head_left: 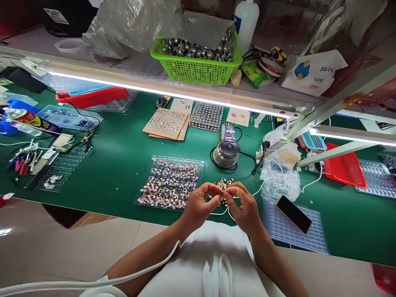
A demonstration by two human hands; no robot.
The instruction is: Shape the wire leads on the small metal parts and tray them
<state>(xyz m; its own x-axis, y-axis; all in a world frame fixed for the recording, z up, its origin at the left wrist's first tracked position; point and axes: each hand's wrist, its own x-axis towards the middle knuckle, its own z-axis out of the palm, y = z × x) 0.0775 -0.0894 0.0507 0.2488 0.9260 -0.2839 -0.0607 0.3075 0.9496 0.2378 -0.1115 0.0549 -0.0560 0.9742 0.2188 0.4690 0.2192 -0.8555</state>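
My left hand (199, 205) and my right hand (244, 206) meet over the front of the green table. Thumbs and forefingers of both pinch one small part (222, 192), too tiny and covered to identify, with a yellowish bit showing. Just behind and below the fingertips lies a loose pile of small wired components (225, 184) in white, black and yellow, partly hidden by my hands. Left of them, a clear plastic tray (200, 165) carries rows of similar wired components with white loops and yellow tabs.
A round grey device (226, 154) with a black cable stands behind my hands. To the right, a phone (293, 213) rests on clear trays (318, 239). Perforated boards (167, 123) lie farther back. Overhead, a shelf holds a green basket (198, 70) of shiny metal balls.
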